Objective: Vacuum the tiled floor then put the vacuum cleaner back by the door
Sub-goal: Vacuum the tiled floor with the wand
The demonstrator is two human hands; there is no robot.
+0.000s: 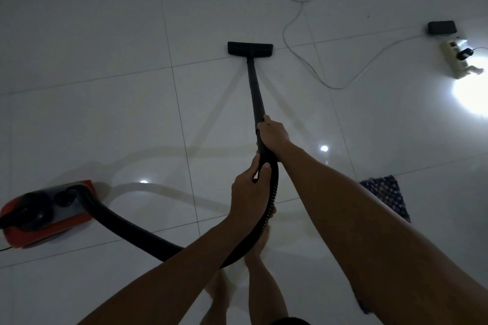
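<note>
A black vacuum wand (254,87) reaches forward over the white tiled floor (105,119), and its flat black nozzle (250,48) lies on the tiles ahead. My right hand (272,136) grips the wand's lower end. Just behind it, my left hand (249,190) grips the curved handle where the ribbed black hose (137,235) begins. The hose loops down and to the left to the red and grey vacuum body (47,212), which sits on the floor at the left edge.
A thin white cable (293,42) loops across the tiles beyond the nozzle and runs to a white power strip (458,60) at the right. A black box (442,27) lies beside it. A patterned mat (385,196) lies at the right. My bare feet (260,248) stand below.
</note>
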